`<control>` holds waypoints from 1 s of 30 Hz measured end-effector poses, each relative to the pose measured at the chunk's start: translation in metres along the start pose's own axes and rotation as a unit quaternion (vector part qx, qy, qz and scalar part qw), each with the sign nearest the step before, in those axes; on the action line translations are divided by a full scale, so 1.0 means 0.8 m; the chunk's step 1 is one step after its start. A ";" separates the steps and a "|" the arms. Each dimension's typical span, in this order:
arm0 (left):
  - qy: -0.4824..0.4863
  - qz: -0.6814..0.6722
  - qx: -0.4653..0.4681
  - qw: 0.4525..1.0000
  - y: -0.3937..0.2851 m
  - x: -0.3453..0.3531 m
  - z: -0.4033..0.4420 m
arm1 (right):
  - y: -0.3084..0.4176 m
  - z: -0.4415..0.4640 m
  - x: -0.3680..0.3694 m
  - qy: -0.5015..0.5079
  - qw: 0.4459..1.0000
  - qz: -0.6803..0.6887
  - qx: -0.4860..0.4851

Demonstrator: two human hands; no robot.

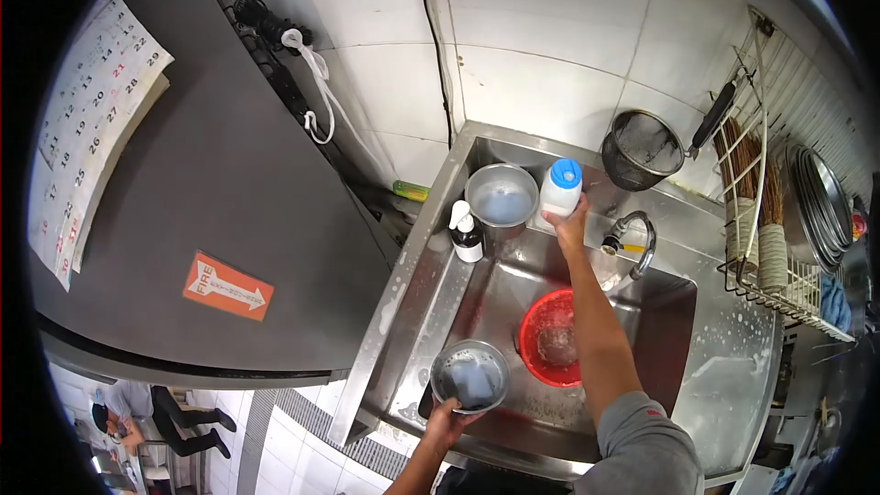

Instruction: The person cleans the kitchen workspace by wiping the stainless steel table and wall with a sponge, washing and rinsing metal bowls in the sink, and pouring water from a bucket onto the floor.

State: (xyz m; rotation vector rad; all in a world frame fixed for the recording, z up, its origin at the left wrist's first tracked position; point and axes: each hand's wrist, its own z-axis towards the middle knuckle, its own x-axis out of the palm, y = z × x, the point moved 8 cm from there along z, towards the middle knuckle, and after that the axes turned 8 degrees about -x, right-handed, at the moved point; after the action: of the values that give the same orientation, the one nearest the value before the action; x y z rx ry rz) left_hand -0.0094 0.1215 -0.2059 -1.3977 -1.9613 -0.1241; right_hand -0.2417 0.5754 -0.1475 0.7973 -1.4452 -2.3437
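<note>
My left hand (444,423) grips the near rim of a metal bowl (470,376) with a pale, wet-looking thing inside, at the left front of the steel sink (513,282). My right hand (570,220) is wrapped round a white bottle (557,198) with a blue cap at the back of the sink. Left of that bottle sits a metal pot (501,194) holding cloudy liquid. A dark pump bottle (467,240) with a white top stands beside the pot. Between my arms, a red basin (548,339) lies in the sink, partly hidden by my right forearm.
A curved faucet (642,243) rises at the sink's right. Behind it is a black mesh strainer (644,148). A wire rack (765,284) holds brushes and metal plates (814,206) on the right. A grey cabinet (247,192) borders the left; another person (165,412) is beyond, lower left.
</note>
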 end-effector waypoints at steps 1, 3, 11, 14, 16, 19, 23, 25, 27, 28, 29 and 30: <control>0.011 0.003 0.008 1.000 0.000 -0.004 0.000 | -0.004 0.001 0.006 -0.002 0.999 0.041 -0.020; 0.001 -0.002 0.001 1.000 0.004 -0.017 -0.001 | -0.015 0.005 0.016 -0.002 0.989 0.145 -0.027; -0.018 -0.023 0.009 1.000 0.011 -0.028 -0.011 | 0.053 -0.043 -0.027 -0.120 0.977 -0.165 0.053; -0.001 -0.022 -0.015 1.000 0.022 -0.041 0.001 | 0.031 -0.047 -0.018 -0.142 0.977 -0.150 0.047; -0.039 -0.009 -0.001 0.999 0.010 -0.024 -0.013 | 0.021 -0.037 -0.027 -0.153 0.980 -0.125 0.020; -0.025 -0.005 -0.001 1.000 0.012 -0.029 -0.010 | 0.042 -0.013 -0.013 -0.030 0.999 -0.010 -0.040; -0.027 0.007 0.000 1.000 0.008 -0.015 -0.006 | 0.062 -0.010 -0.012 -0.036 0.999 -0.032 -0.026; -0.053 -0.007 0.001 0.999 -0.001 0.001 -0.012 | 0.038 -0.013 -0.016 -0.104 0.989 -0.102 -0.013; -0.033 0.002 0.005 0.999 -0.003 0.008 -0.005 | 0.068 -0.040 -0.040 -0.082 0.992 -0.091 -0.002; -0.031 0.008 0.004 0.999 -0.008 0.012 -0.001 | 0.087 -0.046 -0.040 -0.060 0.996 -0.064 0.000; -0.005 0.022 0.006 1.000 -0.014 0.019 -0.001 | 0.090 -0.056 -0.044 -0.071 0.992 -0.101 -0.021; -0.002 0.019 0.004 1.000 -0.017 0.021 0.001 | 0.100 -0.070 -0.050 -0.071 0.992 -0.105 -0.023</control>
State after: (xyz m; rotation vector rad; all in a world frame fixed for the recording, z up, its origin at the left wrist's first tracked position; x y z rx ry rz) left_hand -0.0239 0.1300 -0.1920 -1.4309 -1.9351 -0.0956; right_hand -0.1805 0.5173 -0.0839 0.8210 -1.4174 -2.6289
